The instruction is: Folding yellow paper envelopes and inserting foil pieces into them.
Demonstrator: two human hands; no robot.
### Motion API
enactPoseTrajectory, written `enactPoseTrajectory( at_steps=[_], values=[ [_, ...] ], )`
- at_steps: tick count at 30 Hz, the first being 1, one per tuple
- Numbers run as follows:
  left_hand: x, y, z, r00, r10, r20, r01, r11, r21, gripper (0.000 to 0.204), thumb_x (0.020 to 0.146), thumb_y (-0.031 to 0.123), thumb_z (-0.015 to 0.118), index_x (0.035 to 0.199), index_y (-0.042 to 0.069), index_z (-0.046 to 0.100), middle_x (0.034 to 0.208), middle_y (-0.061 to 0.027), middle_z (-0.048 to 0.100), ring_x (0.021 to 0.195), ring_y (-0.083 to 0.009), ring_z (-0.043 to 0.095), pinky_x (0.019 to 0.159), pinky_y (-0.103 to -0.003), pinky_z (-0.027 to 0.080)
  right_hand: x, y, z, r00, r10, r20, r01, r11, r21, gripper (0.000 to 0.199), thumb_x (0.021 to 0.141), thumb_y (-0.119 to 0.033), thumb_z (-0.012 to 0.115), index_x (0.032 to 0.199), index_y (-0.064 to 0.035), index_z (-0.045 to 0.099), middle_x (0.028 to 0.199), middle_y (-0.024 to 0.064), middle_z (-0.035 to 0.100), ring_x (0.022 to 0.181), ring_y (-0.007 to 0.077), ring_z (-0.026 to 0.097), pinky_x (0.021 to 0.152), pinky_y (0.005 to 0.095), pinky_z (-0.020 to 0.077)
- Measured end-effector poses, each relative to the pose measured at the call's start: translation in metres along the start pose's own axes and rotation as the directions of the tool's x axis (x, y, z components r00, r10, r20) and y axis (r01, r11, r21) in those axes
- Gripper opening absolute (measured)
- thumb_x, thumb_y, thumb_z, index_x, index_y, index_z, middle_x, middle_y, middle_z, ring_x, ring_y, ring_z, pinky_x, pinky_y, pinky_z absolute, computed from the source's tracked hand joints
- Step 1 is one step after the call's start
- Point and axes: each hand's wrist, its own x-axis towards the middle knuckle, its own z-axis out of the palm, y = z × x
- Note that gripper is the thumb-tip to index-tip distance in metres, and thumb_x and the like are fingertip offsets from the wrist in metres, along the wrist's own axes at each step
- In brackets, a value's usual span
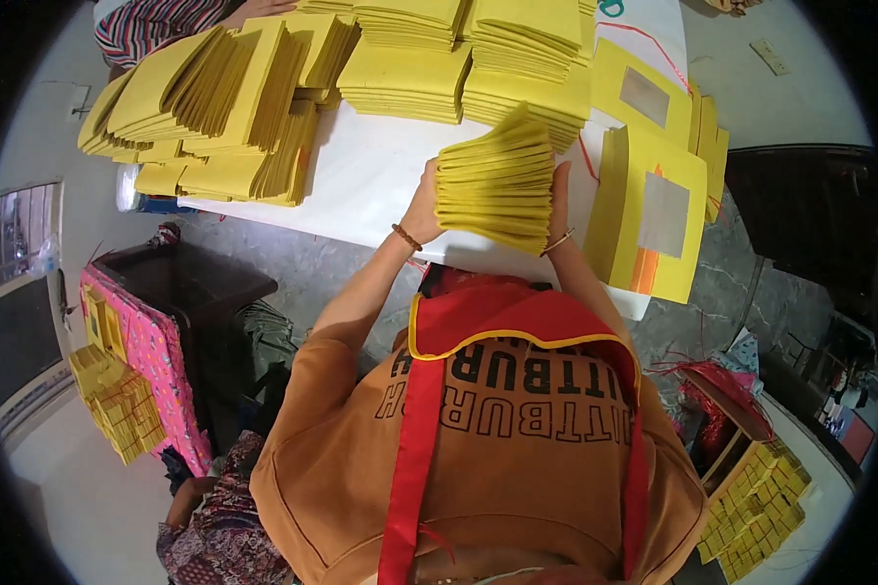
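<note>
Both of my hands press a thick stack of folded yellow paper point(495, 185) from its two sides, near the table's front edge. My left hand point(424, 203) is closed against the stack's left side, with its fingers mostly hidden behind the paper. On the opposite side, my right hand point(559, 203) is closed against the stack, its thumb pointing up along the edge. The folded edges face me and fan slightly wider toward the top. Just beyond the held stack sits a pile of similar yellow paper point(527, 97).
More yellow paper bundles point(205, 88) cover the white table's point(361, 175) left and back. Yellow sheets with silver squares point(663, 214) lie at right. A person's striped sleeve point(156, 29) shows far left; another person point(226, 517) is lower left. Tied yellow bundles point(756, 512) stand lower right.
</note>
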Motion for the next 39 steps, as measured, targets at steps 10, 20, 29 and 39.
enactPoseTrajectory(
  at_steps=[10,20,29,39],
  values=[
    [-0.001,0.01,-0.004,0.944,0.323,-0.068,-0.32,0.946,0.054,0.087,0.061,0.016,0.083,0.13,0.001,0.033,0.116,-0.0102,0.056,0.106,-0.0189,0.053,0.091,-0.031,0.043,-0.004,-0.015,-0.001,0.957,-0.249,0.149,0.286,0.899,-0.333,0.09,0.082,-0.074,0.021,0.144,-0.0083,0.015,0.142,0.0079,0.027,0.128,0.0209,0.03,0.107,0.0346,0.0236],
    [0.006,-0.005,0.001,0.992,0.124,-0.001,-0.123,0.98,-0.154,0.072,0.068,0.023,0.077,0.124,0.001,0.039,0.119,-0.0164,0.048,0.111,-0.0287,0.047,0.099,-0.035,0.034,-0.031,-0.023,-0.018,0.857,-0.155,0.491,0.41,0.783,-0.468,0.12,0.065,-0.053,0.073,0.144,-0.0039,-0.003,0.148,0.0134,0.009,0.135,0.0259,0.019,0.11,0.0355,0.0193],
    [0.01,0.003,0.004,0.982,0.151,0.111,-0.148,0.988,-0.034,0.105,0.058,0.03,0.085,0.132,-0.005,0.019,0.125,-0.0178,0.043,0.119,-0.0284,0.042,0.099,-0.035,0.037,-0.024,-0.018,-0.014,0.88,-0.27,0.392,0.474,0.435,-0.765,0.118,0.055,-0.022,0.087,0.139,-0.0045,0.006,0.131,0.0115,0.037,0.119,0.0226,0.041,0.101,0.0357,0.0356],
    [0.01,0.028,-0.008,0.96,0.19,0.207,-0.208,0.976,0.07,0.132,0.042,0.046,0.088,0.141,0.004,0.012,0.135,-0.0203,0.035,0.125,-0.0342,0.034,0.105,-0.041,0.028,-0.022,-0.007,-0.02,0.875,-0.347,0.337,0.474,0.478,-0.74,0.104,0.055,-0.015,0.088,0.13,-0.0043,0.017,0.121,0.0122,0.045,0.111,0.0201,0.049,0.096,0.0337,0.0415]
  ],
)
